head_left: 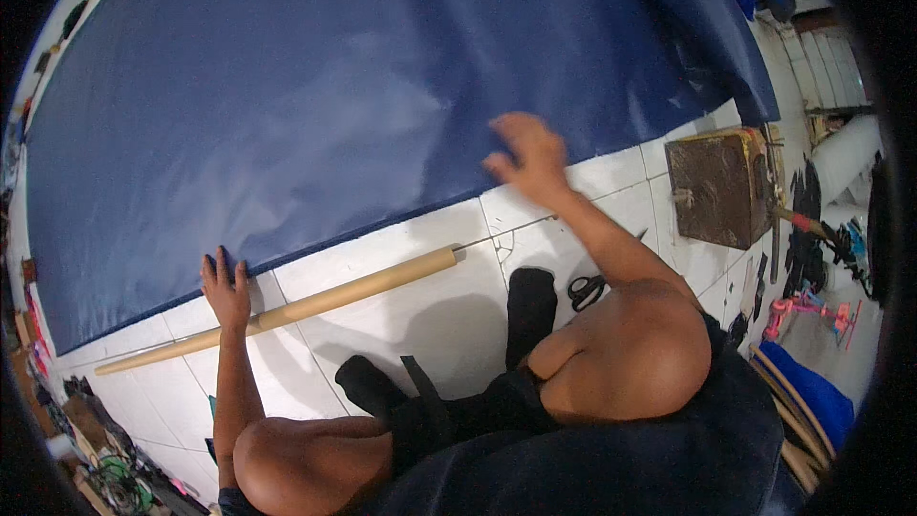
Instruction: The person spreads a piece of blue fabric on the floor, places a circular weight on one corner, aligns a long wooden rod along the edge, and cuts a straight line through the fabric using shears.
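Note:
A large dark blue sheet [315, 67], smooth and slightly shiny, lies spread over the white tiled floor. My left hand [226, 291] rests with fingers stretched out, its fingertips on the sheet's near edge. Over the sheet's near edge on the right, my right hand [528, 155] is held with fingers apart and nothing in them; it is a little blurred, and whether it touches the sheet I cannot tell. A long tan cardboard tube [353, 285] lies on the floor along that edge, passing beneath my left wrist.
Black-handled scissors [585, 292] lie beside my right knee. A worn brown box [718, 186] stands at the right near the sheet's corner. Pink plastic pieces [802, 311] and a blue bundle [812, 382] lie farther right. Cluttered oddments [115, 468] line the lower left.

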`<action>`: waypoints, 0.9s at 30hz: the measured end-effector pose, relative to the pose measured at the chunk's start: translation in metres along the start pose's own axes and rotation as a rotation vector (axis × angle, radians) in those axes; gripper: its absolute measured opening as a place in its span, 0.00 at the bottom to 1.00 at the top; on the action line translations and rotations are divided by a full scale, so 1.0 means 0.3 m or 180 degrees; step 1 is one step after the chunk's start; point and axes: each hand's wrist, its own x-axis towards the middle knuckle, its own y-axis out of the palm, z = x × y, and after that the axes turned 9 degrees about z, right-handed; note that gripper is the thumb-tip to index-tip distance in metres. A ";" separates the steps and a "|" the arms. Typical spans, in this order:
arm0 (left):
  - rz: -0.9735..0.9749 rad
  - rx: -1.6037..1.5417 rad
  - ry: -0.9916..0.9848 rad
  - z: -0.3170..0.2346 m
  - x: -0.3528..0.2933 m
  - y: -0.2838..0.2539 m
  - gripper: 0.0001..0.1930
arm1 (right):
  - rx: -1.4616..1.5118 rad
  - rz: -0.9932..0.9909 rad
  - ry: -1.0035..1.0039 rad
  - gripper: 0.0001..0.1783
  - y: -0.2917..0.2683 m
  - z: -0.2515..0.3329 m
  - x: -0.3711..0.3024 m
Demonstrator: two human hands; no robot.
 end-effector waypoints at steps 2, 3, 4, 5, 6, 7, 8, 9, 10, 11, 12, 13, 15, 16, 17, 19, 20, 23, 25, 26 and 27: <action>0.0008 0.0054 -0.0111 0.017 -0.009 0.012 0.31 | -0.0701 0.0897 -0.0828 0.35 0.101 0.129 -0.037; -0.0033 -0.0111 0.0087 0.019 -0.001 0.017 0.31 | -0.0639 0.1097 -0.1121 0.32 0.143 0.133 -0.061; -0.0222 -0.0059 0.0042 0.031 -0.020 0.004 0.32 | -0.0922 0.1133 -0.1185 0.31 0.187 0.122 -0.068; -0.0398 -0.0041 0.0046 0.005 -0.021 0.006 0.32 | -0.1243 0.1164 -0.1198 0.31 0.211 0.083 -0.086; -0.0596 -0.0024 0.0035 -0.016 -0.024 0.005 0.32 | -0.1572 0.1180 -0.1232 0.30 0.209 0.070 -0.085; -0.0610 0.0083 -0.0056 -0.028 -0.030 -0.006 0.34 | -0.1176 0.1315 -0.1037 0.28 0.209 0.065 -0.097; -0.0410 -0.0027 -0.0249 -0.013 -0.044 -0.010 0.35 | -0.1078 0.1356 -0.0964 0.28 0.203 0.081 -0.094; -0.0223 -0.0136 -0.0433 0.007 -0.047 -0.011 0.35 | -0.0976 0.1387 -0.0887 0.28 0.196 0.098 -0.088; -0.0039 -0.0251 -0.0622 0.029 -0.055 -0.016 0.36 | -0.0874 0.1424 -0.0815 0.29 0.195 0.107 -0.086; 0.0056 -0.0244 -0.0654 0.015 -0.059 -0.021 0.38 | -0.0894 0.1410 -0.0730 0.28 0.201 0.097 -0.098; 0.0042 -0.0243 -0.0649 0.020 -0.062 -0.023 0.38 | -0.0903 0.1390 -0.0674 0.28 0.207 0.086 -0.106; 0.0025 -0.0364 -0.0601 -0.005 -0.042 -0.007 0.38 | -0.0959 0.1379 -0.0561 0.28 0.197 0.064 -0.124; -0.0055 -0.0533 -0.0629 -0.011 -0.062 -0.018 0.38 | -0.0682 0.1249 -0.0710 0.29 0.174 0.090 -0.113; -0.0098 -0.0600 -0.0631 -0.007 -0.067 -0.031 0.37 | -0.0590 0.1293 -0.0747 0.31 0.161 0.101 -0.108; -0.0098 -0.0527 -0.0599 -0.003 -0.068 -0.036 0.37 | -0.0504 0.1306 -0.0797 0.32 0.150 0.105 -0.101; -0.0506 -0.0370 -0.0748 0.023 -0.085 -0.064 0.38 | -0.0420 0.1334 -0.0822 0.34 0.145 0.113 -0.089; -0.0880 -0.0325 -0.0892 0.047 -0.104 -0.076 0.38 | -0.0453 0.1367 -0.0873 0.34 0.130 0.118 -0.082; -0.1789 -0.0373 -0.2266 0.142 -0.143 -0.119 0.39 | -0.0577 0.1363 -0.0665 0.33 0.100 0.161 -0.058; -0.0692 -0.0682 -0.3902 0.157 -0.190 -0.148 0.49 | -0.0752 0.1137 -0.1079 0.33 0.126 0.208 -0.061; -0.0810 -0.0976 -0.4000 0.178 -0.223 -0.122 0.50 | -0.0693 0.1045 -0.1351 0.33 0.135 0.259 -0.068; -0.0910 -0.1270 -0.4083 0.207 -0.252 -0.065 0.51 | -0.0368 0.1529 -0.1466 0.34 0.145 0.329 -0.070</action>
